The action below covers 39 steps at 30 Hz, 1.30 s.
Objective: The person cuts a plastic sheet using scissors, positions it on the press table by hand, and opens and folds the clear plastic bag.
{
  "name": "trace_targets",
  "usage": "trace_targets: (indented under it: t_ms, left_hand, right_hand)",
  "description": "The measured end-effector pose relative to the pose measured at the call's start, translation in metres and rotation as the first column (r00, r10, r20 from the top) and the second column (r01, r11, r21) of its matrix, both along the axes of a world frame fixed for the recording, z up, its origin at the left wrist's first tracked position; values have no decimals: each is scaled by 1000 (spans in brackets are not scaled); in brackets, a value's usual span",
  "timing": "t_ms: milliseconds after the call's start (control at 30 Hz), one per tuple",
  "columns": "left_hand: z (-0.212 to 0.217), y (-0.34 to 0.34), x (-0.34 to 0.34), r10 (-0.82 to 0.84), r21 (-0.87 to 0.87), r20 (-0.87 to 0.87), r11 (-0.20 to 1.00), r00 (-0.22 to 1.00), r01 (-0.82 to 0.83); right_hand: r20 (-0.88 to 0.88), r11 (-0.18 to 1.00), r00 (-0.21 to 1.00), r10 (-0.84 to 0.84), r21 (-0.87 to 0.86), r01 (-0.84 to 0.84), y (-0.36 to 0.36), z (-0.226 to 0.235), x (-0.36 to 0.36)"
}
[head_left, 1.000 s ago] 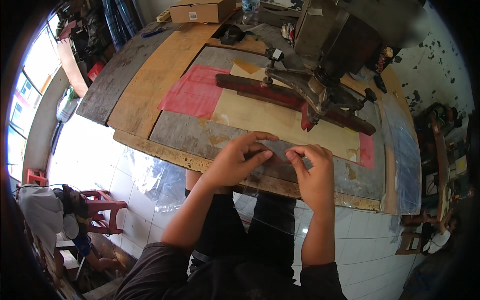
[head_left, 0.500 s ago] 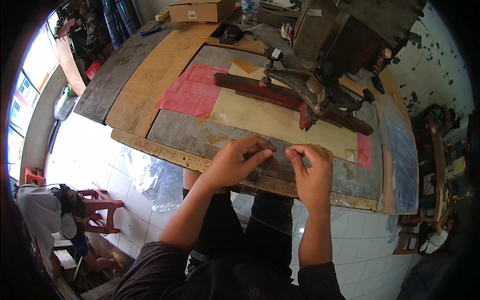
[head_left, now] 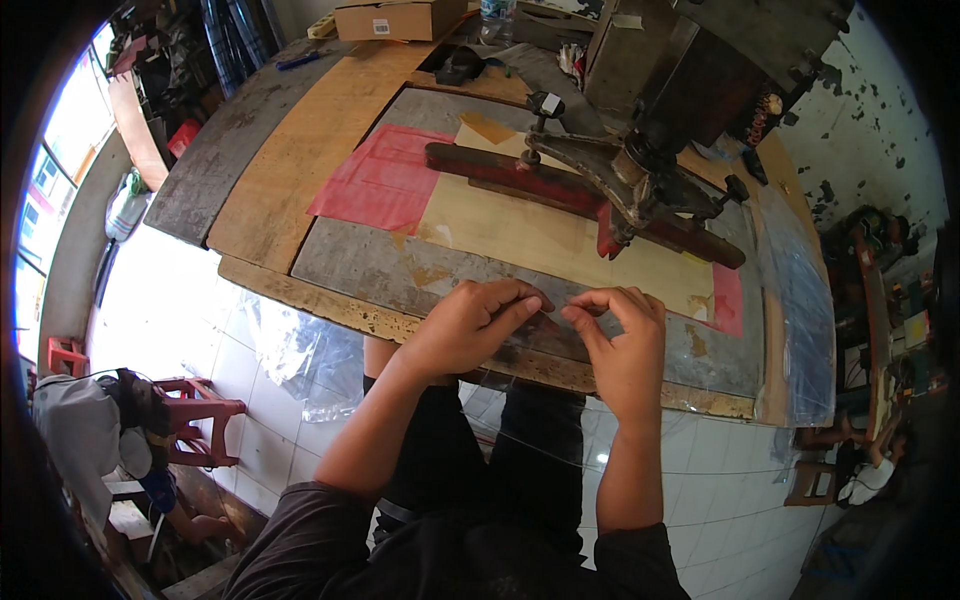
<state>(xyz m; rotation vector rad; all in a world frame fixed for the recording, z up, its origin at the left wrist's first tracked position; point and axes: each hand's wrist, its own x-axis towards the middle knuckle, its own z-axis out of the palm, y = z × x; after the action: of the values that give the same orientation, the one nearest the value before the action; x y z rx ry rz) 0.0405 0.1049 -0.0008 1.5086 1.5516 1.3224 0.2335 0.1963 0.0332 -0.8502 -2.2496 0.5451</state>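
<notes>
Over the near edge of the grey metal plate (head_left: 345,258), my left hand (head_left: 465,328) and my right hand (head_left: 628,345) face each other with a small gap between their fingertips. Both are closed in a pinch of thumb and fingers; what they hold, if anything, is too thin or clear to make out. Beyond them lies a long cream sheet (head_left: 500,222) with brown tape patches, and a pink sheet (head_left: 375,178) shows at its left end. Above the cream sheet sits a dark red metal bar (head_left: 480,170) of a heavy press (head_left: 690,85).
Wooden boards (head_left: 300,140) flank the plate on the left. A cardboard box (head_left: 395,20) and a plastic bottle (head_left: 497,18) stand at the back. Clear plastic sheets (head_left: 800,330) lie at the right; more plastic (head_left: 310,355) hangs below the table. Other people sit at both sides.
My right fingertips have shifted slightly left and down, narrowing the gap to my left hand. My left fingers have moved only slightly; the press and sheets stay put.
</notes>
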Motion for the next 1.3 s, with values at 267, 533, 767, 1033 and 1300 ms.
trace_targets:
  t_ms: [267, 533, 767, 1033, 1300]
  left_hand:
    - [6, -1, -2, -32, -98, -34, 995, 999, 28]
    - [3, -1, -2, -15, -58, -65, 998, 998, 12]
    - [-3, 0, -3, -33, -10, -7, 999, 999, 33]
    - [-3, -1, 0, 21, -43, -102, 999, 995, -25]
    - [1, -1, -1, 2, -56, -90, 998, 996, -8]
  right_hand:
    - [5, 1000, 1000, -9, -5, 9, -2, 3, 0]
    - [-5, 1000, 1000, -16, -23, 16, -2, 3, -1]
    - [-6, 1000, 1000, -17, -20, 16, 1, 0, 0]
    - [-23, 995, 994, 104, 4, -103, 1, 5, -6]
    - [-36, 994, 995, 98, -39, -99, 2, -2, -11]
